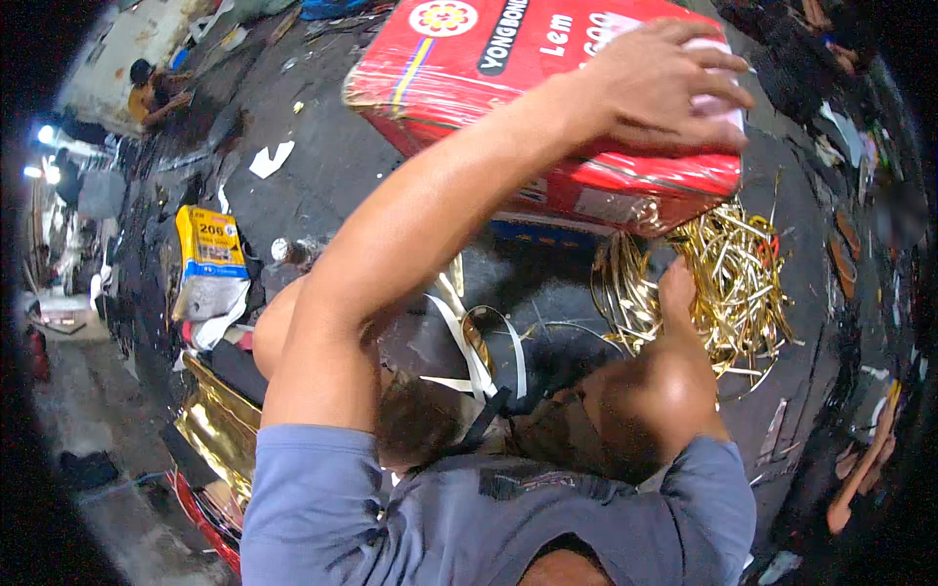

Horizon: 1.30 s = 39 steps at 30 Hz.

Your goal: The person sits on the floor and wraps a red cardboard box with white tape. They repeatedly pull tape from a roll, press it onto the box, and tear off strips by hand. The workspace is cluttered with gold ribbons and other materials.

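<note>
A red carton (528, 117) wrapped in clear film fills the top centre, tilted, with printing on its faces. My left hand (674, 88) reaches across to its right end. The fingers are spread and bent over the edge there, gripping it on top of a pale pink patch (721, 93). A tangled heap of shiny gold strips (738, 283) lies below the carton's right corner. My right hand (676, 285) is low beside this heap, under the carton. Only the wrist end shows plainly; its fingers are hidden.
A yellow and blue package (210, 249) stands at left, near a small white-topped container (281, 250). White strips (464, 342) lie between my legs. A gold sheet (220, 435) is at lower left. Sandals (842, 259) lie far right. Another person (151, 96) sits at upper left.
</note>
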{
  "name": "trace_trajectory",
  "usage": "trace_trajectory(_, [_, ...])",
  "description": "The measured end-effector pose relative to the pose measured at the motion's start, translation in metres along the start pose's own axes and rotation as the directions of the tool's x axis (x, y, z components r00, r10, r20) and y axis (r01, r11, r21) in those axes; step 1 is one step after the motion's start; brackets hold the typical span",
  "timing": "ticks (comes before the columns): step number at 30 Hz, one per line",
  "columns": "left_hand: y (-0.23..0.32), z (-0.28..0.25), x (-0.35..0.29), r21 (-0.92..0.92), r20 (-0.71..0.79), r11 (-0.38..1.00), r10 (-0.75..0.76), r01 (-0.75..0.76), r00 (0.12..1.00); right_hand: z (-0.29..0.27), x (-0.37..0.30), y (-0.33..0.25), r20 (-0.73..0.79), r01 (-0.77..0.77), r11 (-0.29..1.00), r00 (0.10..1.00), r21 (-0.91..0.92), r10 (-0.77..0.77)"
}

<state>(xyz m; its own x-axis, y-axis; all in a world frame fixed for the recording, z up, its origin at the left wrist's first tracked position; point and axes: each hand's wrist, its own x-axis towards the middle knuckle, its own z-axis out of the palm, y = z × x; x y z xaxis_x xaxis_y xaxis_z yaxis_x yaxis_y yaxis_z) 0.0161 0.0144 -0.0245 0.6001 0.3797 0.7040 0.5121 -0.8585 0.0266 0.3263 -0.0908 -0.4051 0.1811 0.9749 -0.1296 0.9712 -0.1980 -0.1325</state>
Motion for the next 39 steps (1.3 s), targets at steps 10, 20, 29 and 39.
trace_trajectory(10, [0.145, 0.022, -0.186, -0.129, 0.262, 0.937, -0.285, 0.326, 0.922, -0.102, 0.017, 0.062, -0.536, -0.073, 0.717, 0.614, 0.694, 0.58])
trace_trajectory(20, [0.17, 0.088, -0.387, 0.361, 0.661, 0.278, -0.749, 0.89, -0.034, -0.319, -0.123, 0.07, -0.611, 0.376, 0.496, 0.617, 0.783, 0.496])
trace_trajectory(29, [0.185, -0.042, -0.076, -0.485, 0.549, 0.497, -0.467, 0.719, 0.693, -0.377, -0.16, -0.102, -0.184, 0.455, 0.32, 0.767, 0.831, -0.614])
trace_trajectory(39, [0.016, -0.239, -0.038, -0.469, 0.535, 0.443, -0.546, 0.764, 0.645, -0.432, -0.087, -0.176, 0.054, 0.23, 0.249, 0.624, 0.941, -0.78])
